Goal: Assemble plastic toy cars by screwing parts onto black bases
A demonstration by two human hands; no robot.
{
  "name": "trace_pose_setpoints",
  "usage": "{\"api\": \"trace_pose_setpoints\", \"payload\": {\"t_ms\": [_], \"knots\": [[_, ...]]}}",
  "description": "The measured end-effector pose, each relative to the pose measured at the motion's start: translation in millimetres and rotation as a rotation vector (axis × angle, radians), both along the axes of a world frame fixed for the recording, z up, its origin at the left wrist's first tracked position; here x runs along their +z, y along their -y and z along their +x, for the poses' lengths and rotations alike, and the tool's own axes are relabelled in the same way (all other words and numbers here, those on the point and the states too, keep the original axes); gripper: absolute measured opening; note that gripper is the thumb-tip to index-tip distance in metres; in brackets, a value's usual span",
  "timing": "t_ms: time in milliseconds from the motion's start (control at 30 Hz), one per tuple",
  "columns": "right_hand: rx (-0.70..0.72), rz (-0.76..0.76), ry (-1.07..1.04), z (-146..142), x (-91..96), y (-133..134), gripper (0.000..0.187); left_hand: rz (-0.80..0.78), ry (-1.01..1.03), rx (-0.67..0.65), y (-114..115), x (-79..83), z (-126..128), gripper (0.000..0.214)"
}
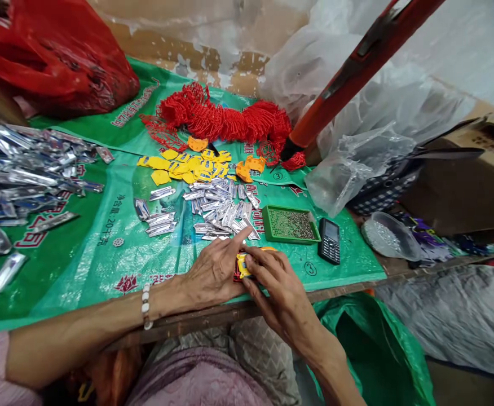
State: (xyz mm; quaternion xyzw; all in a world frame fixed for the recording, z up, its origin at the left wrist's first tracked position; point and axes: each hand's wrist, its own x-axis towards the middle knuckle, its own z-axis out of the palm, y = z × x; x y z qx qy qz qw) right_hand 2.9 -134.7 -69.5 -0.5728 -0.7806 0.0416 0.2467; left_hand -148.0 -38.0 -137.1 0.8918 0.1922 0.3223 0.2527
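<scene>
Both our hands are together, close above the table edge at 6 o'clock. Our right hand pinches a small yellow piece; it sits against our left hand, whose own clamp we cannot tell, fingers hidden. From the piece: strips near at 11, tray between 1 and 2, phone past it. We find more room over the sheet at 9.

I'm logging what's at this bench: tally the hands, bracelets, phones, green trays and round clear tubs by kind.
Left hand and right hand: 2
Bracelet: 1
Keypad phone: 1
Green tray: 1
Clear tub: 1
Total: 6
</scene>
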Motion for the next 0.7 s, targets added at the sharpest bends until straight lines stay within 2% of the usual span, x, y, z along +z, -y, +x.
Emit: {"api": "trace_pose_setpoints", "payload": {"t_ms": [100,367,533,700], "knots": [[0.023,-0.014,-0.041,4,2.1,-3,0.03,-0.076,0.041,-0.048,-3,1.5,-2,0.096],[0.083,0.097,-0.145,12,-2.4,-11,0.028,-0.014,0.012,-0.038,-4,4.0,-1,0.095],[0.061,0.035,-0.141,11,-0.9,-12,0.023,-0.039,-0.002,-0.054,-4,4.4,-1,0.097],[0.027,-0.007,-0.127,12,3.5,-13,0.011,-0.044,0.046,-0.052,-4,6.3,-1,0.087]]}}
